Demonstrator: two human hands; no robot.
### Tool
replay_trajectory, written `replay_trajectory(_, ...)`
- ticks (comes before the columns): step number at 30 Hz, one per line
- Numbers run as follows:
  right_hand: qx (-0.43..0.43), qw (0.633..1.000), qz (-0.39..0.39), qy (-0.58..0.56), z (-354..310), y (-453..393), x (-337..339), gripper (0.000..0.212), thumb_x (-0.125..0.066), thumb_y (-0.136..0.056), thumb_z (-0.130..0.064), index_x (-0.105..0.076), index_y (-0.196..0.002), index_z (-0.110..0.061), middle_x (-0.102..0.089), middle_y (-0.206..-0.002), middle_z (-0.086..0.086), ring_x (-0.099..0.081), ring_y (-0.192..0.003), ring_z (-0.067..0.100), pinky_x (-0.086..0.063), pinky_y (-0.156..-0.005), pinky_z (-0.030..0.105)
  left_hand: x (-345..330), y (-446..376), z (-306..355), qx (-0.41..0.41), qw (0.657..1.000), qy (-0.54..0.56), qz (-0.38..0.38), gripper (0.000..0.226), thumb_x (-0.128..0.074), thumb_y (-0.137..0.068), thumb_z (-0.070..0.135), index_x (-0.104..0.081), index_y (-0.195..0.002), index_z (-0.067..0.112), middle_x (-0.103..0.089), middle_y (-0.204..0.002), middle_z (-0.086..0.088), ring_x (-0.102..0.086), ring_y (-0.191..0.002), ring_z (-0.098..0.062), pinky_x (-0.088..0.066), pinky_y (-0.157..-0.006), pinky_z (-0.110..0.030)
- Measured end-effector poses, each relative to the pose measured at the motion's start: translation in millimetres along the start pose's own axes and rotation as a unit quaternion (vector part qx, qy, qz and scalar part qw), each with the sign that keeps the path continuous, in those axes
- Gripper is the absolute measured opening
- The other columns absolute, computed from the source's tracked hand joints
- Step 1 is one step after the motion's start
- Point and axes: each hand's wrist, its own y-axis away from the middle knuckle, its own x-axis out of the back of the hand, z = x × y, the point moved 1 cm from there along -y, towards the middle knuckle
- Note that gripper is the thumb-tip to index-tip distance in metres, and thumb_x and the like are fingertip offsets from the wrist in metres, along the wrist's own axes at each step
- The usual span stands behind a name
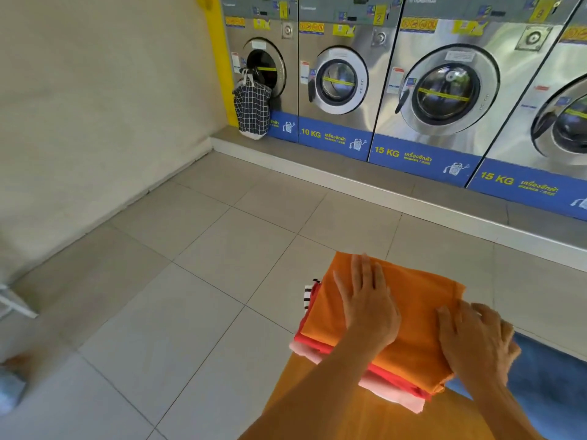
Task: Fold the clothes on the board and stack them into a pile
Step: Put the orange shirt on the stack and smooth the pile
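**Orange top joins pile at laundrette**

A person presses both palms on a folded orange cloth (409, 315) that crowns a pile (355, 363) of folded clothes at the near end of a board (317, 404). The left hand (370, 308) lies flat across the cloth's middle with fingers spread; the right hand (476, 339) rests on its right edge, fingers splayed and slightly curled. Neither hand is closed around anything; both simply bear down on the fabric. Beneath the orange piece, red and pink layers show at the near edge, and a striped scrap (307, 296) peeks out at the far left. A blue garment (546, 376) lies just beside the pile on the right, and whether it is folded cannot be told. Judging by the neat layers, several items are already folded and stacked; the blue piece appears to be what is left, though the frame cuts off the rest of the board. A row of washers (444, 90) lines the far wall, with a checked bag (252, 109) hanging at the leftmost door.
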Motion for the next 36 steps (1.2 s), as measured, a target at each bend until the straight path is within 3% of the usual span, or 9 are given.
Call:
replay_trajectory(4, 0.027, 0.999, -0.026, 0.014, -15, 1, 3, 0.055, -0.041, -0.099, -0.054, -0.056, -0.135, -0.014, -0.055, -0.135, 0.018, -0.044, -0.126, 0.04, -0.033, -0.106, 0.055, -9, 2, 0, -0.01, 1.0, 0.023, 0.015, 0.063, -0.005, -0.1, 0.052, -0.004, -0.155, 0.022, 0.003, -0.164, -0.002, 0.014, -0.15, -0.025, 0.011, -0.116, -0.057)
replay_trajectory(11, 0.035, 0.999, -0.015, -0.02, -34, -13, 16, 0.03, -0.042, -0.104, -0.025, -0.071, -0.108, -0.02, -0.07, -0.108, 0.009, -0.062, -0.105, 0.033, -0.043, -0.098, 0.047, -13, -1, -6, -0.002, 1.0, 0.028, 0.013, 0.067, -0.001, -0.097, 0.058, -0.001, -0.156, 0.025, 0.002, -0.165, -0.001, 0.007, -0.151, -0.026, 0.004, -0.118, -0.057)
replay_trajectory(14, 0.008, 0.987, 0.011, -0.157, -37, -14, 25, 0.026, -0.041, -0.102, -0.022, -0.066, -0.106, -0.022, -0.069, -0.096, 0.006, -0.064, -0.089, 0.029, -0.054, -0.079, 0.043, -15, -1, -4, 0.001, 1.0, 0.027, 0.008, 0.068, -0.001, -0.097, 0.059, 0.002, -0.156, 0.026, 0.003, -0.165, 0.0, 0.008, -0.151, -0.025, 0.003, -0.118, -0.057)
replay_trajectory(17, -0.058, 0.947, -0.01, -0.315, -45, -14, 22, 0.018, -0.038, -0.103, -0.024, -0.055, -0.103, -0.017, -0.061, -0.084, 0.002, -0.057, -0.07, 0.017, -0.038, -0.054, 0.026, -15, -1, -4, 0.005, 1.0, 0.027, 0.006, 0.07, 0.001, -0.095, 0.06, 0.003, -0.155, 0.025, 0.004, -0.165, 0.0, 0.009, -0.151, -0.024, 0.002, -0.118, -0.057)
replay_trajectory(21, -0.135, 0.915, -0.058, -0.375, -54, -10, 16, 0.028, -0.04, -0.102, -0.035, -0.057, -0.108, -0.014, -0.057, -0.081, 0.011, -0.056, -0.068, 0.022, -0.047, -0.052, 0.032, -13, 1, -5, 0.004, 1.0, 0.029, -0.001, 0.069, -0.001, -0.096, 0.059, 0.004, -0.155, 0.025, 0.005, -0.164, 0.001, 0.01, -0.151, -0.024, 0.003, -0.118, -0.057)
replay_trajectory(24, -0.145, 0.905, -0.037, -0.398, -47, -16, 15, 0.022, -0.047, -0.1, -0.035, -0.06, -0.085, -0.026, -0.06, -0.075, 0.005, -0.053, -0.061, 0.015, -0.052, -0.057, 0.033, -13, 1, -7, -0.001, 1.0, 0.024, -0.001, 0.068, -0.004, -0.097, 0.058, 0.005, -0.155, 0.025, 0.005, -0.164, 0.0, 0.01, -0.151, -0.024, 0.003, -0.118, -0.057)
replay_trajectory(27, -0.142, 0.925, -0.018, -0.351, -32, -29, 16, 0.015, -0.051, -0.096, -0.023, -0.066, -0.1, -0.024, -0.068, -0.095, 0.005, -0.057, -0.07, 0.013, -0.046, -0.055, 0.027, -14, 0, -6, -0.001, 1.0, 0.029, 0.005, 0.067, -0.007, -0.098, 0.058, 0.002, -0.155, 0.025, 0.003, -0.165, 0.0, 0.008, -0.151, -0.025, 0.004, -0.118, -0.056)
replay_trajectory(31, -0.117, 0.977, 0.018, -0.18, -14, -43, 15, 0.03, -0.05, -0.096, -0.036, -0.073, -0.106, -0.019, -0.064, -0.113, 0.009, -0.058, -0.109, 0.031, -0.051, -0.093, 0.048, -15, 0, -6, 0.0, 0.999, 0.03, 0.011, 0.067, -0.008, -0.098, 0.058, -0.001, -0.156, 0.025, -0.001, -0.165, -0.001, 0.005, -0.151, -0.025, 0.003, -0.119, -0.056)
replay_trajectory(36, -0.072, 0.983, -0.042, -0.166, -21, -53, 13, 0.049, -0.055, -0.088, -0.065, -0.06, -0.091, -0.016, -0.06, -0.085, 0.0, -0.059, -0.082, 0.021, -0.045, -0.067, 0.033, -16, -1, -5, 0.004, 0.999, 0.029, 0.015, 0.067, -0.008, -0.098, 0.058, -0.002, -0.155, 0.026, -0.003, -0.165, -0.001, 0.004, -0.151, -0.025, 0.002, -0.119, -0.056)
